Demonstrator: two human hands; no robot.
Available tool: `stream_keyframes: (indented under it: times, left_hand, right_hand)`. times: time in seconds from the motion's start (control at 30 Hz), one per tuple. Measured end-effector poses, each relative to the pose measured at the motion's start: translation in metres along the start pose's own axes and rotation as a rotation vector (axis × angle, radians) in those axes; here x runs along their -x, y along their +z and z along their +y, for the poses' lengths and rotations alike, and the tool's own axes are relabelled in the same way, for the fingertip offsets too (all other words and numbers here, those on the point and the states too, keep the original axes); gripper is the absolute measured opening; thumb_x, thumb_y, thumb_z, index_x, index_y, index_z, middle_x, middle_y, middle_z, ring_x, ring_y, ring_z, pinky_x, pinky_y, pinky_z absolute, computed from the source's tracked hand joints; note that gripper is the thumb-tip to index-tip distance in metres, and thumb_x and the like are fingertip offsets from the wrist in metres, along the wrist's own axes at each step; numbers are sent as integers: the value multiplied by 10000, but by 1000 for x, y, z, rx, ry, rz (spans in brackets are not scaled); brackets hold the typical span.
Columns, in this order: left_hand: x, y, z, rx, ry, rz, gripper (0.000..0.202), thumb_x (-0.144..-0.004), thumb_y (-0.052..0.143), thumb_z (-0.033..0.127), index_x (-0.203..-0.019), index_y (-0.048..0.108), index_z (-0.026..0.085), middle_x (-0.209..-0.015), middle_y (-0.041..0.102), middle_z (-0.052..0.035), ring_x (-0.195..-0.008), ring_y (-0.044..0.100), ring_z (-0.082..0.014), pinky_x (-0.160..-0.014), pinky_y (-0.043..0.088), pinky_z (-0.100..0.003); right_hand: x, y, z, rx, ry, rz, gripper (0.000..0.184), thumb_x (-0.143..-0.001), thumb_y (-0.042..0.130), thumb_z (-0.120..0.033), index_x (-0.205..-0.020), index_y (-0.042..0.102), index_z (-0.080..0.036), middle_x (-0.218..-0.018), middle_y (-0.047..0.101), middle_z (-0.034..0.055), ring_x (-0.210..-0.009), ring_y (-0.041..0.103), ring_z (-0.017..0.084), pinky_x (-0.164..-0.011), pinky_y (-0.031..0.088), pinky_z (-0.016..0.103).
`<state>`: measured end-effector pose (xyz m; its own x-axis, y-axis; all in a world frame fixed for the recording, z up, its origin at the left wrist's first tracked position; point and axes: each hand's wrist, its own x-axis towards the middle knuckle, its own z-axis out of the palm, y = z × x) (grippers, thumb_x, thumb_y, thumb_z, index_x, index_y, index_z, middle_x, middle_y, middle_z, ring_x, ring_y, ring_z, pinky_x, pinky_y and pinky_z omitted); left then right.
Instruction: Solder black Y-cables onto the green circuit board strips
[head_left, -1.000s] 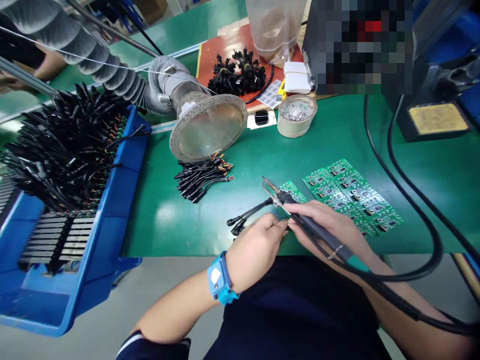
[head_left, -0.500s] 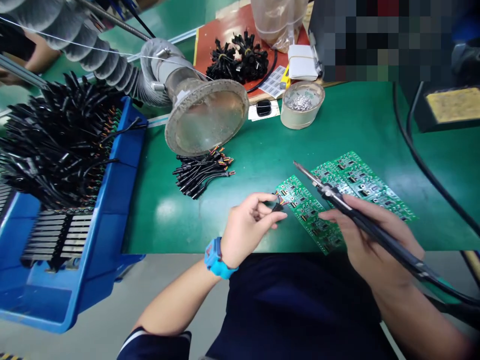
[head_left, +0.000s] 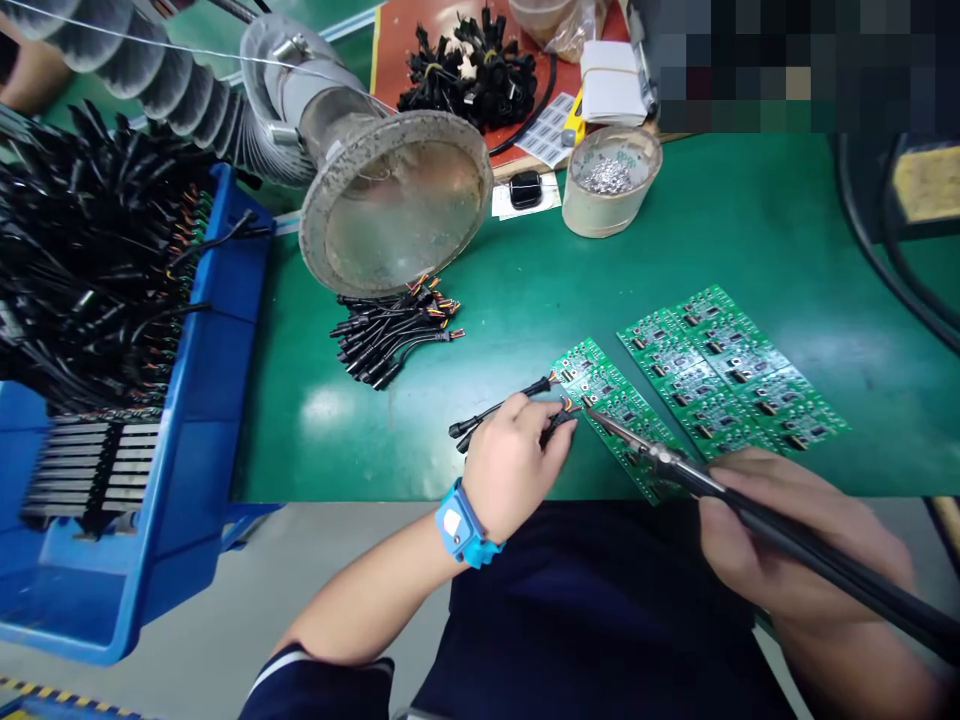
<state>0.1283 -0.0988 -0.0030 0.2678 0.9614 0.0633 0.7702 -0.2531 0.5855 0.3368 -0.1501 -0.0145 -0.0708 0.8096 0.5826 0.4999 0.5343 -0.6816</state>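
Note:
Between the fingertips of my left hand is a black cable, its coloured wire ends at the edge of a narrow green circuit board. Another black cable lies beside that hand, its wires meeting the board's upper corner. My right hand is wrapped round a soldering iron, whose tip touches or hovers just over the board by the held wires; which, I cannot tell. To the right lies a wider panel of circuit boards. A pile of short black cables rests farther left.
A round fume extractor hood hangs over the cable pile. Behind the boards stands an oval tub with silvery bits. A blue bin full of black cables is at the left. Bundled black parts lie on a red mat. A thick black cord runs at right.
The soldering iron's tip has come down and left to the board edge. My left hand has turned over and lowered with the cable, uncovering the other cable. The camera view has shifted slightly.

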Motion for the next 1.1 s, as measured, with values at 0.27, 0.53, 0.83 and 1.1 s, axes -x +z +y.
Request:
stream_keyframes:
  times: [0.27,0.53,0.83,1.1]
  left_hand:
    - [1,1,-1,-24,11,11,180,-828,593,262,-946,658,142,-740,575,-32,-612,551,-123,-587,493,-254]
    - [1,3,0,-45,6,19,185,-833,583,264,-939,655,131,-743,578,-38,-610,553,-126,-591,496,-259]
    - [2,3,-1,-50,31,20,204,-838,579,260,-960,653,114,-767,583,-53,-628,565,-134,-603,504,-268]
    - [2,4,-1,-57,45,34,198,-847,569,271,-964,642,129,-782,594,-55,-646,572,-134,-618,517,-273]
  right_hand:
    - [5,5,1,-48,66,15,434,-660,636,-63,-1065,594,-212,-765,618,15,-646,590,160,-577,504,325]
    - [1,1,-1,111,24,20,345,-659,656,-135,-985,613,-240,-712,635,-1,-587,605,173,-505,533,320]
    - [0,3,2,88,-5,26,361,-648,660,-124,-990,622,-233,-688,634,-2,-562,603,174,-482,524,318]
    - [1,-1,-1,68,115,61,161,-647,654,-150,-787,621,-222,-633,610,-4,-525,580,158,-450,500,298]
